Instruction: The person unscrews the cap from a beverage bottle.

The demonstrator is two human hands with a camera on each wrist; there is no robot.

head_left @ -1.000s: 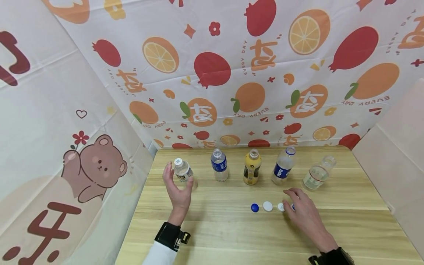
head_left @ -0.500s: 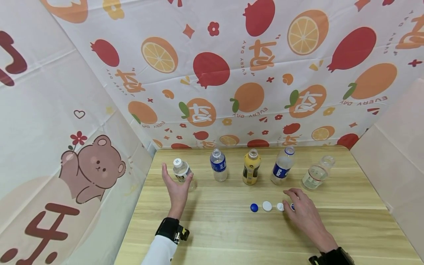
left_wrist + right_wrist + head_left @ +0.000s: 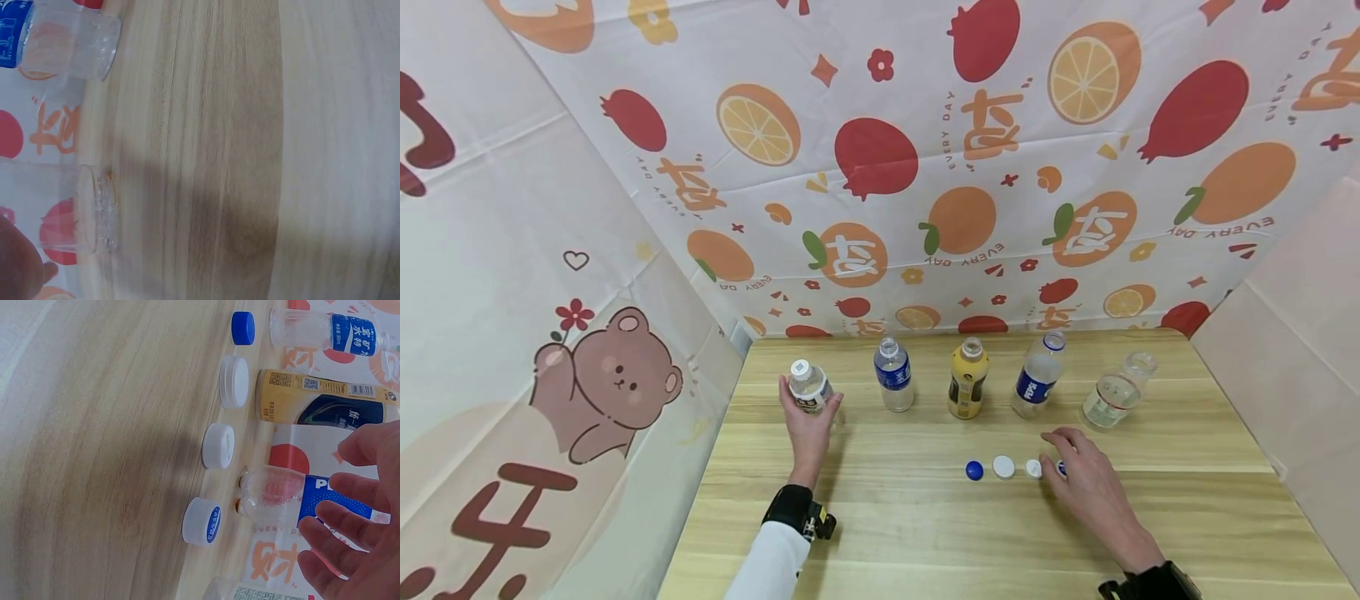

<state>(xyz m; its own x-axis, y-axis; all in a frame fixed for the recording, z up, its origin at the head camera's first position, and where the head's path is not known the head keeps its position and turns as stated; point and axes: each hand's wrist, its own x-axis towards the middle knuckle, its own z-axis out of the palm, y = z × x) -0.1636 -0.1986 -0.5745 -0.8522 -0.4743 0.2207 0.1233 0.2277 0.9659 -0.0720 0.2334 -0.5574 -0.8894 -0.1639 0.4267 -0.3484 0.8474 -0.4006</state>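
My left hand (image 3: pixel 808 437) grips the sides of a clear plastic bottle (image 3: pixel 810 387) with a white cap, thumb on its right side and fingers on its left. The bottle stands upright at the table's left; its lower part (image 3: pixel 62 206) shows in the left wrist view beside my thumb. My right hand (image 3: pixel 1093 487) hovers over the right end of a row of bottle caps, fingers loosely bent, holding nothing. In the right wrist view the row holds a blue cap (image 3: pixel 243 328), a wide white cap (image 3: pixel 234 382), a small white cap (image 3: pixel 219 445) and a blue-topped white cap (image 3: pixel 202 521).
Several uncapped bottles stand along the back: a blue-labelled one (image 3: pixel 893 377), a yellow one (image 3: pixel 968 382), another with a blue label (image 3: pixel 1039 379) and a wide-mouthed clear one (image 3: pixel 1116 398). The wooden table (image 3: pixel 910 533) meets a fruit-printed cloth (image 3: pixel 917 275) behind.
My left hand first spread wider beside the white-capped bottle, then drew its fingers and thumb in against it. My right hand has stayed almost still over the caps.
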